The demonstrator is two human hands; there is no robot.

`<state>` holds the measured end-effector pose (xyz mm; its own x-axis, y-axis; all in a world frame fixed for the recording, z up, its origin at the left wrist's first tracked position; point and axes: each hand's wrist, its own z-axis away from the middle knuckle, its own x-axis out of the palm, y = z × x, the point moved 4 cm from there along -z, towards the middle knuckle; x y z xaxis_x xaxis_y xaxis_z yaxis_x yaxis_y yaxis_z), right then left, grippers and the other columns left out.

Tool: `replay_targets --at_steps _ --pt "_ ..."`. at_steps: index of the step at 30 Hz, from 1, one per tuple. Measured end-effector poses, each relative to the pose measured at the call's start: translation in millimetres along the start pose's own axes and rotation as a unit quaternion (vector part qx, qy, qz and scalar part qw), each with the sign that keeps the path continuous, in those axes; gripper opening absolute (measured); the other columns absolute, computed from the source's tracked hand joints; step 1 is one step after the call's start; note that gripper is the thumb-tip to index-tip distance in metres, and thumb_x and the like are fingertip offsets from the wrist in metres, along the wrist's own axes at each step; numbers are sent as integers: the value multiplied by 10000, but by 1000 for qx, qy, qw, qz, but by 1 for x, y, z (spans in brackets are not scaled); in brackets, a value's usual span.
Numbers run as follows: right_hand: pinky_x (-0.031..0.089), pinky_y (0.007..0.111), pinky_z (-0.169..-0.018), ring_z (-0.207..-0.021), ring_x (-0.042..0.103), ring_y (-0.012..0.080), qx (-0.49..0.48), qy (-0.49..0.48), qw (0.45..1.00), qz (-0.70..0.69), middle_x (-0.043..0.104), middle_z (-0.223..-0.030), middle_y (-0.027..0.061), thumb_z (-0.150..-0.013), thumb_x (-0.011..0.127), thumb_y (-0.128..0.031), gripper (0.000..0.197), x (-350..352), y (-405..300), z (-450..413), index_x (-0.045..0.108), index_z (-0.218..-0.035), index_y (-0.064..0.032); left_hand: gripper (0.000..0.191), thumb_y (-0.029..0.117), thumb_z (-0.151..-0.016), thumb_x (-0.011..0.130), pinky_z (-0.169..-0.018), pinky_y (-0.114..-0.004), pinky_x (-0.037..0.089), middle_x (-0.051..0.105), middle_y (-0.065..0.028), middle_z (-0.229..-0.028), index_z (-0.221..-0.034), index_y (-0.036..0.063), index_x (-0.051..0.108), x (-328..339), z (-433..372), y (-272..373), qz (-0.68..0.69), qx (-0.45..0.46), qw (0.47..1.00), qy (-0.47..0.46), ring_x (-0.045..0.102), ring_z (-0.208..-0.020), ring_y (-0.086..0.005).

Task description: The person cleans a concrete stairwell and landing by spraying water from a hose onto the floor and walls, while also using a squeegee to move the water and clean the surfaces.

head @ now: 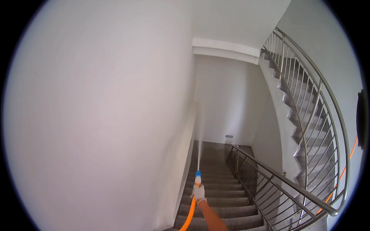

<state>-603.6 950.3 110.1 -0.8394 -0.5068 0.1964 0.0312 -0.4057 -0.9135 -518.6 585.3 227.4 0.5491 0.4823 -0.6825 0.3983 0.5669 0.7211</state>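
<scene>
In a white glove, my right hand [199,193] is closed around the front end of an orange hose [190,213], in the lower middle of the head view. A blue and white spray nozzle [198,176] points away from me, over the descending stairs. From its tip a narrow jet of water [199,147] shoots up and forward beside the left wall, spreading into mist. The hose runs back under the hand and out at the bottom edge. My left hand is out of view.
A concrete staircase [215,202] descends ahead to a landing [212,150], with a white wall [95,115] close on the left. A metal railing [277,174] borders it on the right. Beyond, another flight [306,115] rises with its own railing; an orange line [344,173] runs along there.
</scene>
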Motion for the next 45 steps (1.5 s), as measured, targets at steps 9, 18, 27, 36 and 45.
replay_targets --at_steps 9,18,27,36,45 --pt "448 372 -397 -419 502 210 204 -74 958 186 490 -589 91 -834 492 -171 187 -72 127 63 449 -903 -2 250 305 -768 582 -599 -442 450 609 -189 -718 -875 87 639 -4 -35 32 -12 54 998 -12 595 -686 -373" --pt "433 336 -404 -423 464 165 43 -33 996 70 462 -605 51 -840 474 -158 142 -69 20 31 459 -909 -35 262 333 -772 586 -599 -431 453 606 -180 -704 -870 97 639 2 -34 47 -26 69 996 -53 596 -677 -364" --pt "426 289 -370 -413 444 113 -49 -20 998 26 444 -586 21 -829 514 -155 415 -30 -67 29 366 -1191 -17 275 362 -777 590 -598 -420 456 603 -172 -689 -866 107 639 1 -30 42 -33 66 993 -91 596 -667 -356" --pt "429 306 -368 -410 462 133 13 8 997 70 467 -601 30 -827 532 -159 343 -61 16 31 399 -1120 -39 289 391 -781 593 -598 -409 459 600 -163 -675 -862 117 639 10 -12 15 -43 55 988 -136 597 -658 -347" --pt "417 288 -366 -409 448 120 91 -22 992 87 458 -589 26 -833 502 -172 304 -107 83 49 434 -1088 -22 303 420 -785 597 -597 -398 462 597 -154 -660 -857 128 639 21 28 -4 -37 44 979 -195 597 -648 -339"
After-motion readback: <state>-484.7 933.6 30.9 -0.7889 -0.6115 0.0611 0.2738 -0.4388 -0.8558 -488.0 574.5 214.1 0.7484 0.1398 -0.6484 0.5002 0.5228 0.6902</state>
